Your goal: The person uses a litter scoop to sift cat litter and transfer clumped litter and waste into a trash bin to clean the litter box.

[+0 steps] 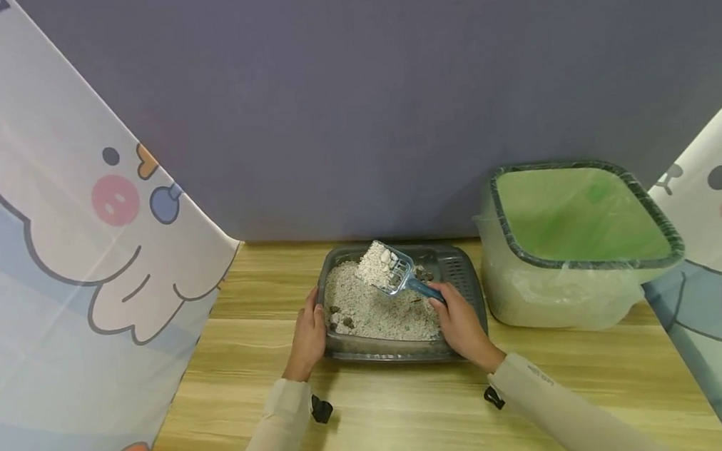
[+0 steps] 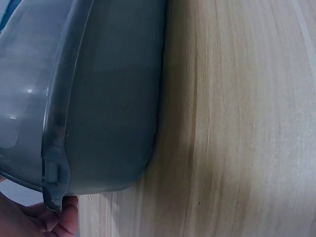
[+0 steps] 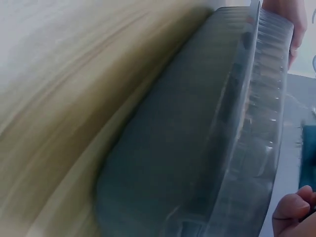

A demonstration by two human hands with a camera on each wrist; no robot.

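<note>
A grey plastic litter box [image 1: 372,353] sits on the table, filled with pale litter [image 1: 385,320] and a few dark clumps [image 1: 348,322]. My left hand [image 1: 309,336] holds the box's left rim; in the left wrist view its fingers [image 2: 69,217] curl beneath the rim's edge. Above the litter, my right hand [image 1: 463,325] grips the handle of a blue slotted litter scoop [image 1: 406,280]. Pale litter and some lumps [image 1: 377,263] lie in the scoop's head, which points up and left. The right wrist view catches mostly the box's side wall [image 3: 163,143], with the right hand at its lower right corner.
Right of the litter box stands a bin [image 1: 522,297] lined with a translucent bag, its rim dark and its inside green. The wood-grain table [image 1: 391,423] meets a grey backdrop [image 1: 351,112] behind the box. Cartoon-printed cloth [image 1: 44,210] hangs on both sides.
</note>
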